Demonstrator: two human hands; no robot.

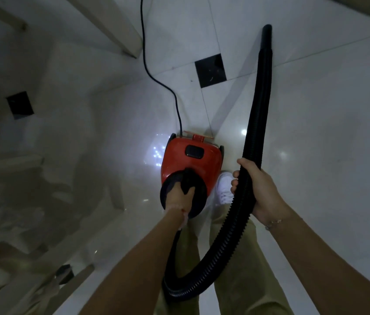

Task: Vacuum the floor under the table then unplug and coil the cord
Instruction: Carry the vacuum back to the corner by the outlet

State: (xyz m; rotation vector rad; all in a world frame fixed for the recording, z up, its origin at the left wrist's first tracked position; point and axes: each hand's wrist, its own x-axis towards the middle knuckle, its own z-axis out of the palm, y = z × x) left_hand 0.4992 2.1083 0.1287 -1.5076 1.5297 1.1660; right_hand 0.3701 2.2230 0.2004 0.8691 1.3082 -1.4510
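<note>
A red canister vacuum [192, 156] hangs just above the white tiled floor, in the middle of the view. My left hand [179, 195] grips its black carry handle at the near end. A black ribbed hose [254, 123] loops from near my legs up past my right hand [259, 189], which grips it around its middle. The hose's smooth nozzle end [266, 35] points away toward the upper right. A dark power cord [154, 76] runs from the vacuum's far end up to the top edge of the view.
A pale table leg [120, 30] stands upper left; more pale furniture legs [2, 289] fill the left side. The floor has white tiles with black inset squares [210, 70]. My white shoe [223, 187] is beside the vacuum. Open floor lies to the right.
</note>
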